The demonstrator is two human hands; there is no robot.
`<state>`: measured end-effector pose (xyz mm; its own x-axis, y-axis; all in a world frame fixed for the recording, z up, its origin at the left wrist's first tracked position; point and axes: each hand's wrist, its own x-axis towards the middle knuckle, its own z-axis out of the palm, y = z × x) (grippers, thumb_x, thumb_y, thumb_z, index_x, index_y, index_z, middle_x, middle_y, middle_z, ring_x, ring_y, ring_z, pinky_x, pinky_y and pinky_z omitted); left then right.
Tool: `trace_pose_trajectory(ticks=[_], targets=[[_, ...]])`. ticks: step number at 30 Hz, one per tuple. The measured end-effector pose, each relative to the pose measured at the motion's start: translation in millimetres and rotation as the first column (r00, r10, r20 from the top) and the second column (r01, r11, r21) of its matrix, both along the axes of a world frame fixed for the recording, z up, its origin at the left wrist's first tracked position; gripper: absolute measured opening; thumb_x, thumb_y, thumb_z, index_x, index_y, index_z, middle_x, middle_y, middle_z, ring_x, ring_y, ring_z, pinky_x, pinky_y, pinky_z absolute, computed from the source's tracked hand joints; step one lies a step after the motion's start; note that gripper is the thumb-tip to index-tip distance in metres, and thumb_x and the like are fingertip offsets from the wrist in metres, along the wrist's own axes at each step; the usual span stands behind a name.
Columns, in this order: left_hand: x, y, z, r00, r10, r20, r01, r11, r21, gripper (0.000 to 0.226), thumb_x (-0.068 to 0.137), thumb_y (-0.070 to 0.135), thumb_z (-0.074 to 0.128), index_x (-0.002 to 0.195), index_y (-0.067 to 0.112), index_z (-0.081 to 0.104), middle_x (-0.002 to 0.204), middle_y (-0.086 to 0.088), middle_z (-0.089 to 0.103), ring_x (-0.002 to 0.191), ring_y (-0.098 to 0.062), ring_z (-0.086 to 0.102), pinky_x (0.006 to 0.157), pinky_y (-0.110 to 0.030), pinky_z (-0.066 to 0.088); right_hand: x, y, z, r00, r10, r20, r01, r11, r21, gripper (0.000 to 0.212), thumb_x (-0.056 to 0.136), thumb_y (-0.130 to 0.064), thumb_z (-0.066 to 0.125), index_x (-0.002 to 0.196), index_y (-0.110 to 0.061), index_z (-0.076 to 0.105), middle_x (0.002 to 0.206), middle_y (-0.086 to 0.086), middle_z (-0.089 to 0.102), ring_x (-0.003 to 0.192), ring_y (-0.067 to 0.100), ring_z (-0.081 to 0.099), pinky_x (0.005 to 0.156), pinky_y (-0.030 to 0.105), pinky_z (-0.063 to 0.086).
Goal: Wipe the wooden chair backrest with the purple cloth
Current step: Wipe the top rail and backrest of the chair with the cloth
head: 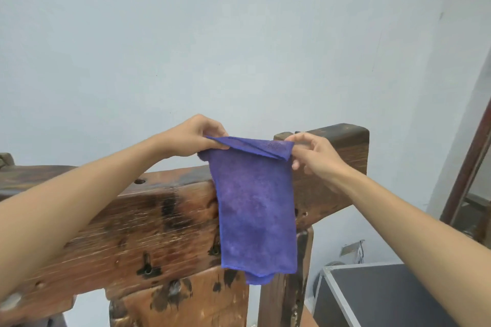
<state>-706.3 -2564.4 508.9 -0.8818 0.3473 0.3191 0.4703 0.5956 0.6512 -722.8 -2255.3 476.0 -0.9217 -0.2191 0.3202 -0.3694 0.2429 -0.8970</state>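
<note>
The purple cloth (256, 210) hangs folded in the air in front of the wooden chair backrest (143, 223). My left hand (194, 138) pinches the cloth's upper left corner. My right hand (316, 155) pinches its upper right corner. Both hands hold the top edge level, just above the backrest's thick top rail, and the cloth drapes down over the rail's front face. The backrest is dark, worn brown wood with black stains and small holes. Its right post (342, 151) rises behind my right hand.
A pale blue wall (239, 34) fills the background. A dark case with metal edging (372, 297) sits low at the right. A brown wooden frame (470, 167) runs along the right edge. A wall socket (352, 248) is low on the wall.
</note>
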Motion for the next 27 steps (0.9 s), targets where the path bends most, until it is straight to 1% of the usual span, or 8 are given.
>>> trace_pose_trajectory(ticks=[4,8,11,16,20,23,26,27], targets=[[-18.7,30.6,14.7,0.996,0.011,-0.088,-0.004,0.997,0.080,0.016,0.098,0.023,0.066,0.091,0.014,0.077,0.079,-0.005,0.074,0.069,-0.018,0.070,0.064,-0.034,0.061,-17.0,16.8,21.5,1.000,-0.007,-0.005,0.006,0.980,-0.199,0.008,0.101,-0.022,0.066,0.106,-0.015,0.065,0.095,0.003,0.076,0.071,0.015,0.079,0.056,0.019,0.058],[-40.8,58.8,25.3,0.975,0.103,-0.198,-0.072,0.985,0.154,0.036,0.102,0.030,0.058,0.086,0.000,0.070,0.069,-0.005,0.066,0.061,-0.019,0.068,0.059,-0.031,0.057,-47.5,33.4,40.7,0.996,-0.061,-0.059,0.048,0.979,-0.200,0.020,0.100,-0.030,0.066,0.106,-0.010,0.065,0.089,0.004,0.078,0.071,0.017,0.079,0.059,0.020,0.060],[-63.2,71.8,29.2,0.951,0.182,-0.251,-0.144,0.976,0.163,0.034,0.102,0.025,0.059,0.084,-0.002,0.067,0.067,-0.006,0.064,0.059,-0.024,0.069,0.060,-0.039,0.058,-77.6,42.5,50.2,0.993,-0.072,-0.094,0.056,0.986,-0.157,0.020,0.100,-0.031,0.066,0.102,-0.012,0.067,0.092,0.008,0.080,0.074,0.022,0.080,0.063,0.023,0.062],[-100.8,79.5,33.2,0.913,0.322,-0.252,-0.284,0.943,0.175,0.029,0.098,0.025,0.063,0.081,0.003,0.071,0.071,-0.013,0.068,0.062,-0.022,0.073,0.058,-0.032,0.059,-132.5,43.4,57.1,0.981,-0.134,-0.142,0.120,0.988,-0.098,0.020,0.099,-0.034,0.065,0.098,-0.015,0.069,0.087,0.007,0.080,0.069,0.018,0.079,0.075,0.029,0.063],[-132.8,84.0,27.2,0.819,0.497,-0.286,-0.498,0.864,0.073,0.030,0.093,0.025,0.063,0.075,0.003,0.070,0.067,-0.008,0.063,0.063,-0.018,0.059,0.054,-0.026,0.048,-163.4,29.2,51.1,0.969,-0.176,-0.171,0.182,0.983,0.017,0.011,0.099,-0.030,0.062,0.096,-0.020,0.064,0.087,0.005,0.079,0.065,0.009,0.077,0.072,0.023,0.059],[-148.3,86.3,17.8,0.737,0.621,-0.266,-0.650,0.760,-0.026,0.031,0.091,0.026,0.062,0.068,0.005,0.061,0.066,-0.006,0.057,0.070,-0.027,0.057,0.061,-0.033,0.043,-170.9,16.0,39.5,0.975,-0.130,-0.182,0.159,0.975,0.155,0.030,0.096,-0.035,0.064,0.121,-0.019,0.059,0.102,-0.001,0.076,0.104,0.017,0.072,0.095,0.039,0.055],[-148.6,99.0,-1.7,0.625,0.720,-0.301,-0.775,0.617,-0.136,0.016,0.091,0.023,0.060,0.098,0.015,0.071,0.099,-0.006,0.066,0.097,-0.032,0.063,0.073,-0.036,0.046,-169.6,8.2,24.7,0.974,0.060,-0.219,0.032,0.918,0.396,0.066,0.096,-0.042,0.062,0.151,-0.018,0.035,0.128,-0.001,0.052,0.120,0.018,0.055,0.107,0.038,0.042],[-145.3,106.9,-7.9,0.591,0.733,-0.336,-0.801,0.582,-0.141,0.025,0.092,0.021,0.057,0.113,0.019,0.069,0.114,-0.006,0.063,0.105,-0.031,0.062,0.078,-0.037,0.046,-169.2,5.8,19.2,0.958,0.136,-0.252,0.008,0.868,0.497,0.069,0.097,-0.042,0.060,0.155,-0.019,0.030,0.138,0.002,0.047,0.123,0.018,0.053,0.109,0.039,0.040]])
